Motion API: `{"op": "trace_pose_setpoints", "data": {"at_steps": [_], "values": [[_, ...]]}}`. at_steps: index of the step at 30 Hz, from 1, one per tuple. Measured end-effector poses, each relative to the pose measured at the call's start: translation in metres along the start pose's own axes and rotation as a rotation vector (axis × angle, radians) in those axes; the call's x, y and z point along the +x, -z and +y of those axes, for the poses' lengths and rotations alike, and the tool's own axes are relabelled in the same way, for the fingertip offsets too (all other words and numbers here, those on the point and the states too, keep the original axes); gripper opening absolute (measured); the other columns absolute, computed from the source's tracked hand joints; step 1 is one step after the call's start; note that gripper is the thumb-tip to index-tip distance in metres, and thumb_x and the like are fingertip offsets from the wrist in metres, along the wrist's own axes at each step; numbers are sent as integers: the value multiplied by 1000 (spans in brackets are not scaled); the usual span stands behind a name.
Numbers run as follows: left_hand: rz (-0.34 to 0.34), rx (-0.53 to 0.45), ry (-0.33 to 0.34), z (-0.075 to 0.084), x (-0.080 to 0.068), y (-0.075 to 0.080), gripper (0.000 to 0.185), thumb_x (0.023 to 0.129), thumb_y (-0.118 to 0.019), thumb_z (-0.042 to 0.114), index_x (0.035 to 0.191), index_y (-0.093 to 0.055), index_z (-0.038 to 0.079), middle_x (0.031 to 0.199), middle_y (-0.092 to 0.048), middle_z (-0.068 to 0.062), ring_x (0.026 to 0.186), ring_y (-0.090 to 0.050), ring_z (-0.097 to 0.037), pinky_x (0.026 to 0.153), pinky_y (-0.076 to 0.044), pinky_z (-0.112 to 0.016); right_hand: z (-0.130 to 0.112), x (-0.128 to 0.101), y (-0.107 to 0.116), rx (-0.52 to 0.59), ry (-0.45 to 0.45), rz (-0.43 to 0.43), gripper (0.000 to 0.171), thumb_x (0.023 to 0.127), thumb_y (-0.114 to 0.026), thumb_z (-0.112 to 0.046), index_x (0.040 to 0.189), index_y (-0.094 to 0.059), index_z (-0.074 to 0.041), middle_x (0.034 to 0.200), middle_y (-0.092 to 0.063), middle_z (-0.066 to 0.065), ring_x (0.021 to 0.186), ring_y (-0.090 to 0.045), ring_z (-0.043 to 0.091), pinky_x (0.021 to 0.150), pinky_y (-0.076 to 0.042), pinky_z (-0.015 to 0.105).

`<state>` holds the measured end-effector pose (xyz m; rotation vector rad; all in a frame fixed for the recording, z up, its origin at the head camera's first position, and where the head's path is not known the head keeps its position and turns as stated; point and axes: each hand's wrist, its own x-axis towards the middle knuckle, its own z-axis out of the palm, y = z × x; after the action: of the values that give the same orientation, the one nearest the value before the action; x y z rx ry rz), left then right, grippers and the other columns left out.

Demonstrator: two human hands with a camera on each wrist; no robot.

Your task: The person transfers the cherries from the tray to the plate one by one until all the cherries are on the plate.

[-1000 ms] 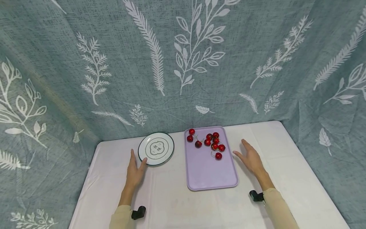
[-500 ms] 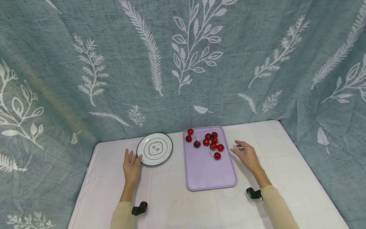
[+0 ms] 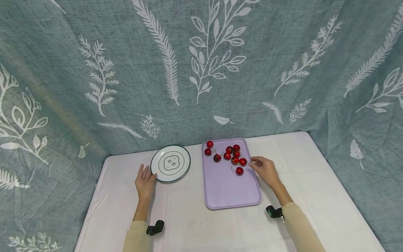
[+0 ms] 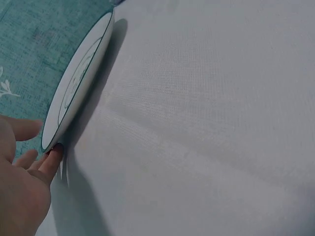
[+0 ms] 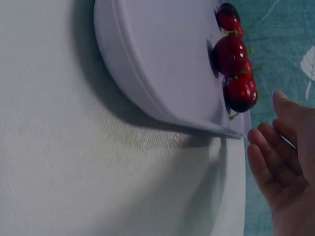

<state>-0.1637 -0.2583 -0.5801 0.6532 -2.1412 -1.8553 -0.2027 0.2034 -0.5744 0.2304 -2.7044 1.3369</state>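
Head view: left hand [image 3: 145, 183] grips the plate [image 3: 170, 164] left of the tray [image 3: 231, 191], right hand [image 3: 265, 172] is empty at the tray's right edge; taking cherries [image 3: 234, 160] off it seems in hand, wanting a gentle pinch next.

Face up at left, a round white plate [image 3: 170, 164] with dark rim and printed centre. Apart at right, a rectangular lilac tray [image 3: 231, 190], red cherries [image 3: 234, 160] strewn mostly over its far half.

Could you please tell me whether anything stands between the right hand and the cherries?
Nothing visible, except the low rim of the purple tray, beside the right hand; the nearest cherries are uncovered.
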Motion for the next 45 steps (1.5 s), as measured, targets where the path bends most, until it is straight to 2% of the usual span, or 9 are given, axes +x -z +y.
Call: {"op": "trace_pose_setpoints", "data": {"at_steps": [7, 14, 23, 30, 38, 45], "values": [[7, 26, 17, -1, 0, -1, 74, 88, -59, -11, 153, -29, 4, 153, -36, -21, 137, -41, -34, 111, -42, -34, -6, -1, -7, 19, 24, -12, 31, 87, -74, -14, 111, -70, 5, 98, -72, 16, 84, -69, 26, 75, -62, 37], [-7, 28, 22, 0, 1, -1, 75, 87, -57, -14, 153, -27, 4, 153, -35, -21, 137, -41, -34, 110, -42, -34, -8, -2, -14, 34, 26, -48, 32, 86, -75, -12, 113, -70, 4, 103, -72, 17, 89, -70, 27, 78, -62, 36], [-5, 52, 36, 1, 2, -2, 71, 86, -58, -14, 151, -32, 0, 153, -36, -21, 135, -45, -32, 102, -47, -20, -16, 0, -21, 46, 19, -37, 28, 86, -75, -11, 109, -71, 3, 100, -73, 16, 86, -71, 28, 76, -62, 35], [-1, 69, 66, 2, 1, -3, 64, 88, -58, -10, 148, -37, 0, 152, -38, -19, 133, -49, -29, 97, -49, -16, -16, 2, -27, 64, 31, -26, 26, 85, -75, -8, 107, -71, 5, 95, -73, 16, 83, -71, 28, 75, -62, 32], [8, 82, 52, -2, 2, -1, 60, 88, -59, -11, 144, -43, -1, 150, -40, -20, 132, -49, -30, 95, -49, -12, -20, 4, -32, 57, 40, 7, 23, 84, -76, -6, 105, -73, 5, 94, -74, 16, 82, -71, 27, 72, -62, 31], [9, 61, 61, -3, 3, -1, 59, 87, -60, -11, 143, -46, 0, 150, -40, -20, 132, -49, -31, 92, -50, -11, -23, 4, -34, 45, 12, 11, 22, 84, -76, -6, 103, -73, 4, 92, -74, 15, 81, -71, 26, 71, -62, 33]]}}
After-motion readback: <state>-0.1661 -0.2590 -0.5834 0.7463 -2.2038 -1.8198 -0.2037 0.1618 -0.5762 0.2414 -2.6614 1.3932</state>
